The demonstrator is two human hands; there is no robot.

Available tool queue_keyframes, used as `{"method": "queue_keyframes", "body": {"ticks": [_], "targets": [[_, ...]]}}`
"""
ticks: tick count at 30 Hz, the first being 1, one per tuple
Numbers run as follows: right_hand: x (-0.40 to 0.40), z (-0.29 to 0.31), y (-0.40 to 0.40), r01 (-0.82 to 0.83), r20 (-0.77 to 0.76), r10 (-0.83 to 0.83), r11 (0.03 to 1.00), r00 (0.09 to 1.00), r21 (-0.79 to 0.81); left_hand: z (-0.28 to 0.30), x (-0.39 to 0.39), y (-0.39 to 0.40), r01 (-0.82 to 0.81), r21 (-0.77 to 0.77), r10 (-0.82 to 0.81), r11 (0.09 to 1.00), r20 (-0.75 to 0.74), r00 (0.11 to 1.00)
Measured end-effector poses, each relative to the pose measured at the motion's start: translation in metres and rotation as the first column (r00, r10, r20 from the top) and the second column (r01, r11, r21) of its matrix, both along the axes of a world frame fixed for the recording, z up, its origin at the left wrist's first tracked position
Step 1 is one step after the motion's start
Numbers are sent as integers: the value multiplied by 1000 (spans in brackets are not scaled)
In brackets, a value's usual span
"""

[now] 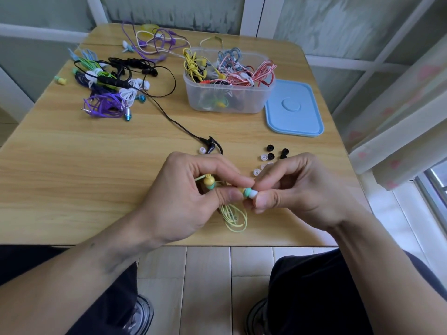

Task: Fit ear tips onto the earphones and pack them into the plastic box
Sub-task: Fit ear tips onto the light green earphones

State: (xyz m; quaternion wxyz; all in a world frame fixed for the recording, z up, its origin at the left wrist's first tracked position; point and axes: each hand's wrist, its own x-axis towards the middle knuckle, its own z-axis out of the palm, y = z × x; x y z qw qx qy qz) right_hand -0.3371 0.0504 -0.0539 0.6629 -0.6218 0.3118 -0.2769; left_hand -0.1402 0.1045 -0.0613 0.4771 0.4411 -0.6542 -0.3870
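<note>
My left hand (193, 194) grips a pair of yellow-and-green earphones (209, 182) near the table's front edge; their coiled yellow cable (234, 217) hangs below my fingers. My right hand (297, 189) pinches a white ear tip (251, 194) against the second earbud's green end. Loose black and white ear tips (269, 157) lie just beyond my right hand. The clear plastic box (228, 97) stands at the back centre, holding several red, yellow and blue earphones.
A blue lid (294, 108) lies right of the box. A pile of purple, black, white and green earphones (108, 90) covers the table's left back. A black earphone (210, 145) with a white tip lies just beyond my left hand.
</note>
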Motion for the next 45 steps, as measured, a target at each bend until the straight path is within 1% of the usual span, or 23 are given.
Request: {"method": "queue_keyframes", "body": {"ticks": [5,9,12,16,18,22,24,26,29,31,33,35,37,39,41,43,44,45], "targets": [[-1,-2,0,8,-25,-11,995,1000,-97,-3,-6,5,-56,81,57,995,-10,998],[0,-5,1,27,-24,-31,985,999,-168,-3,-9,8,-124,79,120,989,49,992],[3,-7,5,95,20,-93,978,995,-188,0,-9,8,-203,-8,202,979,116,972],[15,-10,15,244,131,-228,963,965,-118,-2,-7,5,-275,-174,301,946,152,941],[22,-11,19,313,156,-289,937,944,-156,-2,-6,4,-324,-192,354,926,143,924],[24,-9,17,353,132,-329,901,935,-251,2,-6,4,-344,-68,347,937,53,936],[21,-8,14,350,111,-332,900,937,-258,2,-6,5,-343,19,343,939,24,939],[18,-6,13,341,96,-328,911,940,-233,3,-6,5,-318,114,321,941,-9,947],[14,-5,10,322,65,-316,927,947,-190,2,-5,1,-220,272,269,937,-158,950],[10,-5,5,324,49,-321,929,946,-180,-1,-3,-2,-108,357,212,928,-268,940],[6,-4,2,326,39,-325,928,945,-179,-3,-3,-5,-8,429,199,903,-402,894],[2,-2,-1,330,22,-332,929,943,-168,-3,-3,-6,53,478,230,877,-513,827],[-3,0,-3,307,-3,-311,939,950,-156,-3,-5,-7,46,480,244,876,-523,817],[-9,3,-6,260,-44,-271,950,962,-174,-5,-6,-7,1,457,238,890,-464,853],[-19,6,-11,269,-83,-291,940,953,-209,-5,-7,-6,-14,437,213,900,-409,887],[-33,8,-20,347,-127,-394,894,910,-285,-2,-7,-4,-14,441,204,898,-386,900],[-41,7,-25,364,-187,-448,860,874,-358,1,-7,-3,-13,456,205,890,-373,905],[-49,5,-29,346,-275,-492,827,826,-443,2,-6,-3,-13,475,205,880,-356,912]]}}
